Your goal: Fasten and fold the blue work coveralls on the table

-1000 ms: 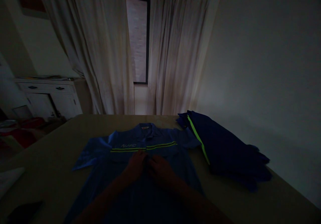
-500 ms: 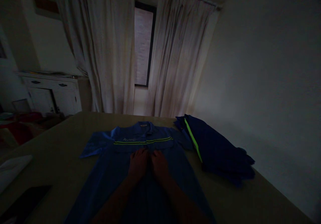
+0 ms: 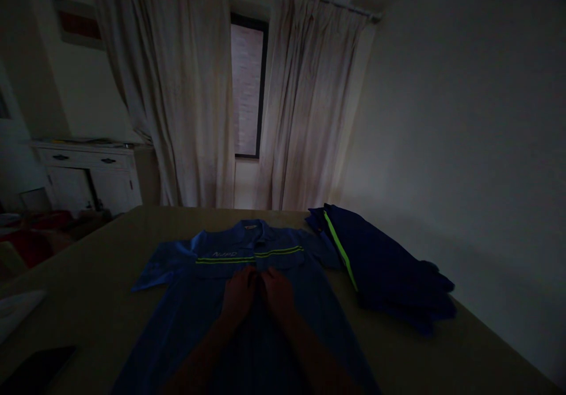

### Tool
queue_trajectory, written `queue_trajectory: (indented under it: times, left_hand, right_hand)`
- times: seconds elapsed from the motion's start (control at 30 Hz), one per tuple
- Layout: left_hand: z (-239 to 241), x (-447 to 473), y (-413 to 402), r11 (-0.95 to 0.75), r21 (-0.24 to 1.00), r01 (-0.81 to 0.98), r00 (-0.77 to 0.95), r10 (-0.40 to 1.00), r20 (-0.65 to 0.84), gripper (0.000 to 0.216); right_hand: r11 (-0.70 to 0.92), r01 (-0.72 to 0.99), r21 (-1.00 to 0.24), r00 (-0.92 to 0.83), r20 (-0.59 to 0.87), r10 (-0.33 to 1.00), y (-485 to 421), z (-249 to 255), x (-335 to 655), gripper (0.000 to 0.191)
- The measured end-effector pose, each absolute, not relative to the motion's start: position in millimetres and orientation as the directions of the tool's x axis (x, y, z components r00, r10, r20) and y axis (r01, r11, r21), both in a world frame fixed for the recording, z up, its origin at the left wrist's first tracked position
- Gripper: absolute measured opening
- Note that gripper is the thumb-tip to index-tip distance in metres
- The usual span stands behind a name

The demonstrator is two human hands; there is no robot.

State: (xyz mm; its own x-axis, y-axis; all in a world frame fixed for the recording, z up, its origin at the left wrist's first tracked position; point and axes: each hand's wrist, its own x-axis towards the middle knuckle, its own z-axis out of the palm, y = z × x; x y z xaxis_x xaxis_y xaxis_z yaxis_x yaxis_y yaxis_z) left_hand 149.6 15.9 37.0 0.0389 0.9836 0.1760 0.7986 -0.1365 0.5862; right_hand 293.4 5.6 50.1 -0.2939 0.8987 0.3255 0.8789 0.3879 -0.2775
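A blue short-sleeved work shirt with a yellow-green reflective stripe across the chest lies flat, collar away from me, on a tan table. My left hand and my right hand rest side by side on the middle of the shirt front, just below the stripe. The fingertips of both meet at the centre placket and appear pinched on the fabric there. The room is dim and finger detail is hard to read.
A folded dark blue garment with a yellow-green stripe lies at the table's right. A white cabinet stands at the left wall, and curtains flank a window. A dark flat object lies at the table's near left.
My hands have stayed together on the shirt front, shifting slightly toward the stripe. The view has tilted and swung a little.
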Motion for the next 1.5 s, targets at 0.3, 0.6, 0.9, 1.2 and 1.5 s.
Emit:
queue_trajectory:
  times: [0.3, 0.6, 0.9, 1.2, 1.5]
  left_hand:
    - [32.1, 146.2, 18.8, -0.165, 0.636, 0.754, 0.047, 0.979, 0.198, 0.021]
    - [32.4, 146.6, 17.2, -0.159, 0.583, 0.797, 0.043, 0.977, 0.207, 0.02]
    - [22.6, 144.1, 19.2, -0.236, 0.654, 0.719, 0.037, 0.952, 0.303, 0.023]
    - [22.0, 144.7, 25.3, -0.239, 0.784, 0.573, -0.01, 0.954, 0.298, 0.022]
    - [24.8, 145.3, 24.6, -0.231, 0.791, 0.566, 0.032, 0.965, 0.259, 0.024]
  right_hand:
    - [0.396, 0.849, -0.35, -0.283, 0.333, 0.9, 6.2, 51.4, 294.1, 0.022]
    - [0.519, 0.8, -0.301, -0.415, 0.346, 0.841, 12.2, 45.5, 298.4, 0.024]
    - [0.565, 0.755, -0.334, -0.447, 0.37, 0.815, 14.0, 47.5, 303.1, 0.028]
    - [0.551, 0.664, -0.506, -0.367, 0.421, 0.829, 10.7, 51.3, 306.7, 0.023]
    - [0.538, 0.691, -0.483, -0.361, 0.414, 0.836, 16.0, 44.4, 305.8, 0.035]
